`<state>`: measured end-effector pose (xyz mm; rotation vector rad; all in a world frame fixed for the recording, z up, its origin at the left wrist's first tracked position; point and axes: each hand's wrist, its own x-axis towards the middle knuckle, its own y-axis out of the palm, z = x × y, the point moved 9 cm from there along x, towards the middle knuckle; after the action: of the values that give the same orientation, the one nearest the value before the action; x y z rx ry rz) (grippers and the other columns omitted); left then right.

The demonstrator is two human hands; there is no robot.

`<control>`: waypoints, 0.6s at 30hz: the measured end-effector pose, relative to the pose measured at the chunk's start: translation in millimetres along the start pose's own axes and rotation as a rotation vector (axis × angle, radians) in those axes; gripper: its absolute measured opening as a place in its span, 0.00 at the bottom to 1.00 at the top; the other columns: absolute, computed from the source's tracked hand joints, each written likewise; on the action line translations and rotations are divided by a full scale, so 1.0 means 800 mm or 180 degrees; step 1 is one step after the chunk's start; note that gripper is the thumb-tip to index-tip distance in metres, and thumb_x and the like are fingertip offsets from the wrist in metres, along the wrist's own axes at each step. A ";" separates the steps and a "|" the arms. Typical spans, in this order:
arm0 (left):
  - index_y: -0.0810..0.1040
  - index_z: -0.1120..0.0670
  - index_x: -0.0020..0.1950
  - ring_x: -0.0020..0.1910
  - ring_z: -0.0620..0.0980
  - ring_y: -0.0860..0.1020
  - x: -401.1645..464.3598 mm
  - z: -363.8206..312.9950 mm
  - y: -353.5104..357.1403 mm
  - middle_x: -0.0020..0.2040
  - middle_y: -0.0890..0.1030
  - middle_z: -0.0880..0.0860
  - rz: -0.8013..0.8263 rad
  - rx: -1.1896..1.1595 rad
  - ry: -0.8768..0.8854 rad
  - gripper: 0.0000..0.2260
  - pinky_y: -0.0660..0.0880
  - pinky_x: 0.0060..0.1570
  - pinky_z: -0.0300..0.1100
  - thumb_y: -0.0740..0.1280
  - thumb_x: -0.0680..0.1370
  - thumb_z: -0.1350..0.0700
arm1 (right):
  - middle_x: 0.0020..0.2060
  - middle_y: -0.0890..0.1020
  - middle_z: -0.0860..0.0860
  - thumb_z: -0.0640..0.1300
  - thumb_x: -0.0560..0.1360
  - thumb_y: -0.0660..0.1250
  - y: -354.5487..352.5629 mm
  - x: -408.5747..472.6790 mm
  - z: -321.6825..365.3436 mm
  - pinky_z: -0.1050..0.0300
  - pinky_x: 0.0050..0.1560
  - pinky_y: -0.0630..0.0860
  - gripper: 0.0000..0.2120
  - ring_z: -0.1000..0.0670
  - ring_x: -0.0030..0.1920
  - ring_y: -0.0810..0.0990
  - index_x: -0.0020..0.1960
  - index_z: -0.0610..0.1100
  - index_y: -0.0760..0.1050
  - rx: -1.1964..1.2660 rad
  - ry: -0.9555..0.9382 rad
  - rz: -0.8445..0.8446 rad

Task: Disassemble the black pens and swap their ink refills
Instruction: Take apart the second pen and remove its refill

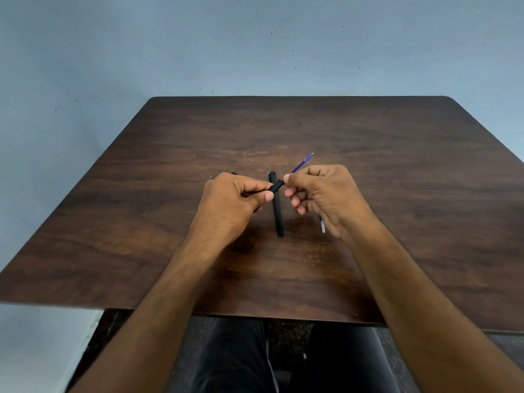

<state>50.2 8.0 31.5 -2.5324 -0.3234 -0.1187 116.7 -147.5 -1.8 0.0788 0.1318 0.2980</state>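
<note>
My left hand (232,205) grips a black pen barrel (276,186) between thumb and fingers, its open end pointing right. My right hand (320,194) pinches a blue ink refill (303,162) that slants up to the right, its lower end at the barrel's mouth. A second black pen barrel (277,208) lies lengthwise on the dark wooden table (397,194) below and between my hands. Another refill (322,226) shows partly under my right hand on the table. Small dark and blue bits peek out behind my left hand, mostly hidden.
The table's near edge runs just above my lap, and its far edge meets a blue-grey wall (255,46). Bare wood spreads to the left, right and behind my hands.
</note>
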 end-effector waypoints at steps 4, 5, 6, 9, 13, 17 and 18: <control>0.87 0.48 0.53 0.36 0.42 0.83 0.000 0.005 -0.002 0.34 0.85 0.42 -0.0042 -0.0014 -0.0112 0.08 0.73 0.36 0.25 0.75 0.75 0.57 | 0.30 0.82 0.44 0.39 0.74 0.74 -0.007 0.002 0.001 0.58 0.26 0.73 0.07 0.49 0.27 0.76 0.42 0.34 0.82 0.0126 0.0065 -0.0057; 0.87 0.48 0.53 0.34 0.40 0.82 0.000 0.005 -0.003 0.34 0.84 0.43 -0.0053 0.0002 -0.0110 0.08 0.72 0.35 0.24 0.75 0.75 0.57 | 0.29 0.82 0.45 0.39 0.74 0.74 -0.013 0.003 0.003 0.58 0.26 0.73 0.07 0.49 0.27 0.77 0.43 0.34 0.82 0.0221 0.0026 -0.0178; 0.87 0.48 0.53 0.33 0.39 0.82 0.000 0.005 -0.004 0.33 0.84 0.43 -0.0066 0.0010 -0.0111 0.08 0.71 0.34 0.24 0.75 0.75 0.57 | 0.29 0.82 0.45 0.39 0.74 0.74 -0.019 0.003 0.006 0.58 0.26 0.74 0.07 0.49 0.27 0.77 0.44 0.34 0.81 0.0306 -0.0029 -0.0307; 0.87 0.47 0.52 0.34 0.38 0.81 0.001 0.007 -0.005 0.31 0.83 0.41 -0.0083 0.0057 -0.0134 0.08 0.70 0.33 0.23 0.75 0.75 0.56 | 0.30 0.83 0.45 0.38 0.75 0.74 -0.035 0.005 0.011 0.58 0.28 0.76 0.05 0.50 0.27 0.78 0.46 0.36 0.81 0.0467 -0.0148 -0.0498; 0.86 0.47 0.53 0.32 0.36 0.80 0.001 0.007 -0.006 0.31 0.83 0.40 -0.0096 0.0084 -0.0149 0.09 0.70 0.33 0.23 0.75 0.74 0.56 | 0.31 0.83 0.45 0.37 0.75 0.74 -0.036 0.009 0.015 0.57 0.29 0.75 0.04 0.49 0.28 0.78 0.44 0.36 0.82 0.0456 -0.0127 -0.0352; 0.86 0.48 0.53 0.33 0.38 0.81 0.001 0.006 -0.009 0.34 0.83 0.41 -0.0139 0.0156 -0.0136 0.09 0.71 0.34 0.23 0.75 0.74 0.57 | 0.29 0.81 0.45 0.35 0.74 0.71 -0.025 0.010 0.015 0.57 0.27 0.73 0.04 0.49 0.26 0.76 0.41 0.36 0.80 0.0322 -0.0130 -0.0272; 0.86 0.48 0.53 0.33 0.36 0.80 0.001 0.005 -0.010 0.35 0.83 0.40 -0.0141 0.0209 -0.0121 0.09 0.71 0.34 0.23 0.75 0.74 0.56 | 0.29 0.81 0.45 0.34 0.74 0.71 -0.023 0.010 0.015 0.57 0.26 0.73 0.04 0.50 0.26 0.76 0.40 0.36 0.80 0.0249 -0.0161 -0.0282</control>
<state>48.7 17.0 32.3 -2.4656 -0.3924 -0.0757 131.7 -163.6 7.7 0.1575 0.0964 0.2021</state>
